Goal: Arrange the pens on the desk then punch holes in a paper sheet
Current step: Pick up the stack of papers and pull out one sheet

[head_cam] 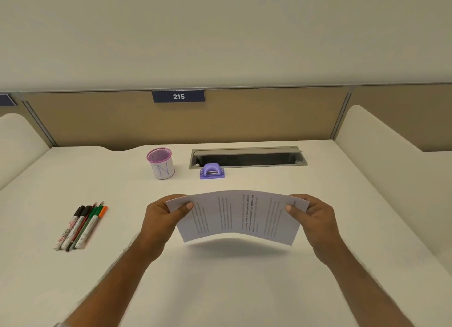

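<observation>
A printed paper sheet (238, 216) hangs bowed above the white desk (220, 277), casting a shadow beneath it. My left hand (162, 219) pinches its left edge, thumb on top. My right hand (311, 216) pinches its right edge the same way. Behind the sheet a purple hole punch (211, 171) stands on the desk, apart from the paper. Several pens and markers (80, 225) lie side by side in a neat slanted row at the desk's left.
A pink mesh pen cup (161, 163) stands left of the punch. A grey cable tray (248, 156) lies open at the back. Partition walls enclose the desk on the left, right and behind, with a 215 sign (178, 96).
</observation>
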A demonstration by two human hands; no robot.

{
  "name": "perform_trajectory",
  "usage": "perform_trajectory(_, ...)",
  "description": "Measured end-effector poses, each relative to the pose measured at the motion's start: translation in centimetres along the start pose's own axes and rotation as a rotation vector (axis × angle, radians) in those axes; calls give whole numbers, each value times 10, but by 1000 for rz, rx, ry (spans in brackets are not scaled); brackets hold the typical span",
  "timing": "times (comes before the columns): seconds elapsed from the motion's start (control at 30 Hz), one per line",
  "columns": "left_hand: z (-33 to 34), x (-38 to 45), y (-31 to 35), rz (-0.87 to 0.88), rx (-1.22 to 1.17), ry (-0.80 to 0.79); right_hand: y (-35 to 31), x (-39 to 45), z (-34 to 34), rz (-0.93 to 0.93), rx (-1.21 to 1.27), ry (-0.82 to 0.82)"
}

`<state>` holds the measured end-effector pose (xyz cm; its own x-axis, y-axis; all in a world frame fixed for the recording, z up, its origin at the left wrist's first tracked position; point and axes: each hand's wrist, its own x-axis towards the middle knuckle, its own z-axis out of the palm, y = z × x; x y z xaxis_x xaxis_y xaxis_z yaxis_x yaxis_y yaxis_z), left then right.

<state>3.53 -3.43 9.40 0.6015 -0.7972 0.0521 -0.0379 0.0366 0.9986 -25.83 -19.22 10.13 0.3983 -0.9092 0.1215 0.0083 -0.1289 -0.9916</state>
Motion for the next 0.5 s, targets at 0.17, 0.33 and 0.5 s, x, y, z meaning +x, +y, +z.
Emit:
perform_trajectory(0.17,6,-11,-21,-121,6,-6,21,-10,4,164,30,3)
perform_trajectory(0.33,13,-21,-32,-66,13,66,29,-16,5,177,16,88)
perform_trajectory(0.5,17,-31,-41,-100,54,68,40,-25,7,212,2,123)
